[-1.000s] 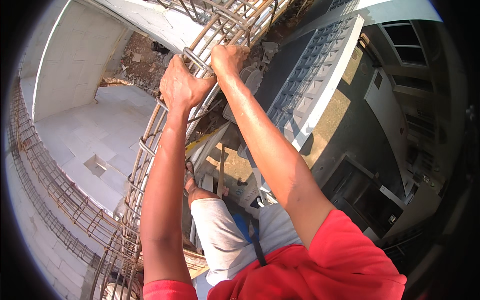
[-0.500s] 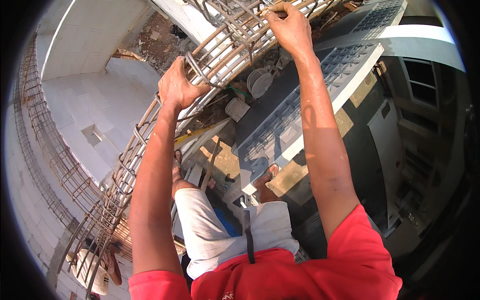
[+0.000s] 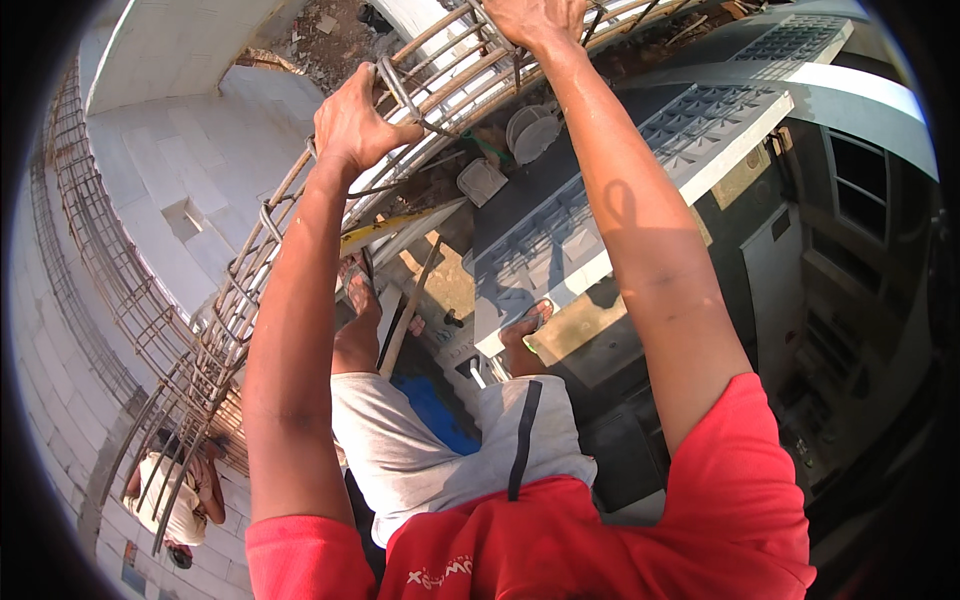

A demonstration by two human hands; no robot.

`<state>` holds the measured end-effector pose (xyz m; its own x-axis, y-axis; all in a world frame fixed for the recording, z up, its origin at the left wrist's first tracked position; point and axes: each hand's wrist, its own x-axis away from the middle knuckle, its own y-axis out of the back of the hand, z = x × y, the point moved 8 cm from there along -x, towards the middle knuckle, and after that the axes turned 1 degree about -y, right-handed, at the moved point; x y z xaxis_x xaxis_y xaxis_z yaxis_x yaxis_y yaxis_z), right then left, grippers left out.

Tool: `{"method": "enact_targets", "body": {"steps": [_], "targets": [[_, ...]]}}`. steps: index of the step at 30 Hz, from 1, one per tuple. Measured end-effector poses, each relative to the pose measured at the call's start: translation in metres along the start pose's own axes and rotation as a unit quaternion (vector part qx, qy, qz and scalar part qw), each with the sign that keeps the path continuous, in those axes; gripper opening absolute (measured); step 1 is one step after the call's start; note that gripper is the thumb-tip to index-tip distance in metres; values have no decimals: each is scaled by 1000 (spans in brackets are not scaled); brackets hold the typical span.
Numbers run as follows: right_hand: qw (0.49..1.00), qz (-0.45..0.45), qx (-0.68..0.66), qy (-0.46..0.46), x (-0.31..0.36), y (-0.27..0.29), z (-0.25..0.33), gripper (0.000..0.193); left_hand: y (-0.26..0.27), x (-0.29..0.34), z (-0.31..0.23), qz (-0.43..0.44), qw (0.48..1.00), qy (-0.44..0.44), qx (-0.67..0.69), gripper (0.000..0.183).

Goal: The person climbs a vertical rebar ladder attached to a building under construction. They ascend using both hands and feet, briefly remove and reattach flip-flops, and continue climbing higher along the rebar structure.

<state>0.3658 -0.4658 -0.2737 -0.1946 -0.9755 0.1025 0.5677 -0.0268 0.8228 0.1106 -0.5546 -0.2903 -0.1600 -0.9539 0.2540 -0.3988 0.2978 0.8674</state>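
Two hands (image 3: pixel 352 128) (image 3: pixel 537 18) on rebar cage (image 3: pixel 465 82); white lettering (image 3: pixel 441 576) on shirt (image 3: pixel 580 545)

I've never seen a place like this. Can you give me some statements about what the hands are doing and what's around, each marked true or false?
1. The left hand is at the steel bar cage. True.
2. The right hand is at the top edge of the picture, partly cut off. True.
3. Both hands wear thick gloves. False: both are bare.
4. The wearer's top is blue. False: the shirt is red.
5. Another person is at the lower left, partly behind steel bars. True.
6. The wearer has long black trousers on. False: they are pale shorts.
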Motion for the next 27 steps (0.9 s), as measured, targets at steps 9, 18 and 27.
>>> {"method": "enact_targets", "body": {"steps": [9, 18, 27], "targets": [[995, -65, 67, 18, 3, -16, 3, 70, 3, 4, 16, 50, 998, -10, 38, 88], [985, -111, 129, 3, -11, -26, -24, 61, 64, 59, 138, 34, 979, 171, 105, 110], [964, -250, -46, 74, 7, -5, -13, 32, 49, 77, 136, 106, 977, 155, 98, 54]]}}
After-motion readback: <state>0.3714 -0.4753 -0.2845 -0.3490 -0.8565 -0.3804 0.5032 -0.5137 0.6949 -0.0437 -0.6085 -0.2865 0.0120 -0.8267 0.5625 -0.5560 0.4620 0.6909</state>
